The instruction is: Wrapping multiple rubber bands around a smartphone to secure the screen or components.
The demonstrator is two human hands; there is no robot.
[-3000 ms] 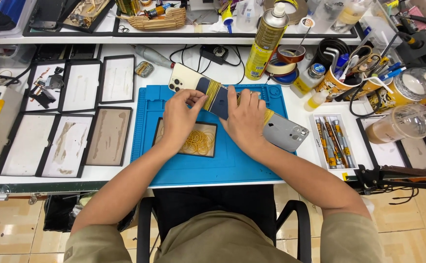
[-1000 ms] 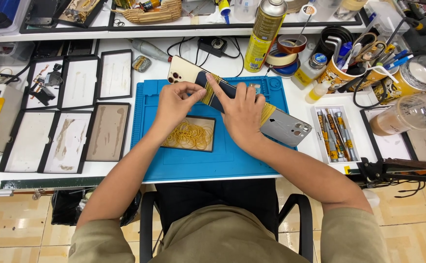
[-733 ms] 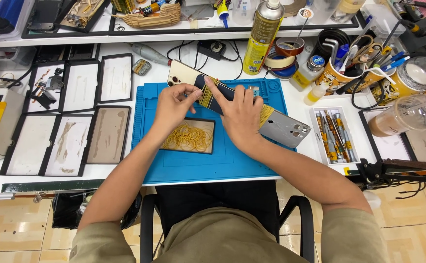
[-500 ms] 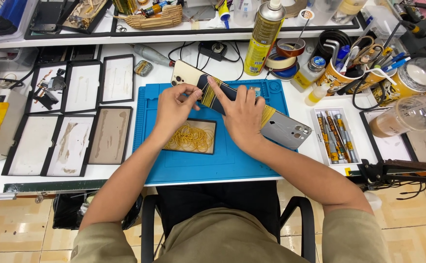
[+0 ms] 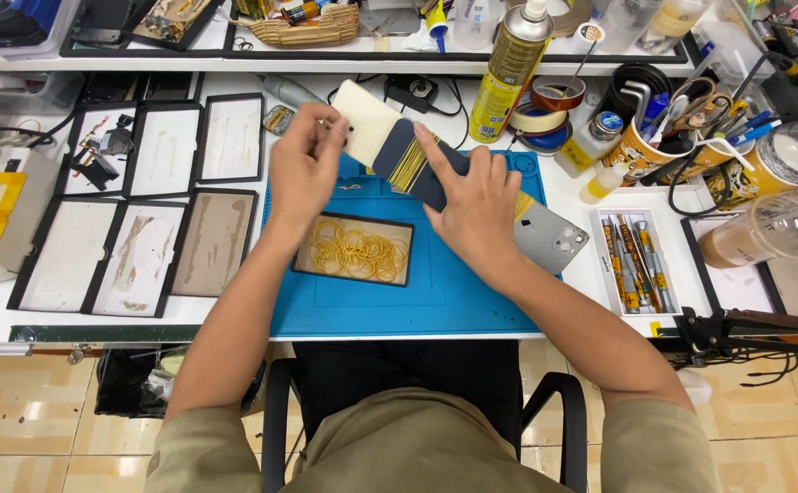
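Phones (image 5: 417,160) lie in an overlapping row above the blue mat (image 5: 399,292), a cream one at the far left, a dark one in the middle, a grey one (image 5: 550,242) at the near right. Yellow rubber bands wrap the dark one, so the step in hand looks like binding the row together. The left hand (image 5: 303,169) is closed in a pinch at the cream phone's edge; whether a band sits between its fingertips I cannot tell. The right hand (image 5: 472,205) lies flat and open, pressing the dark phone down. Seating another band calls for a steady hold and a stretch over the cream end. The row's long axis runs diagonally, far-left to near-right. A tray of rubber bands (image 5: 353,251) sits just below the hands.
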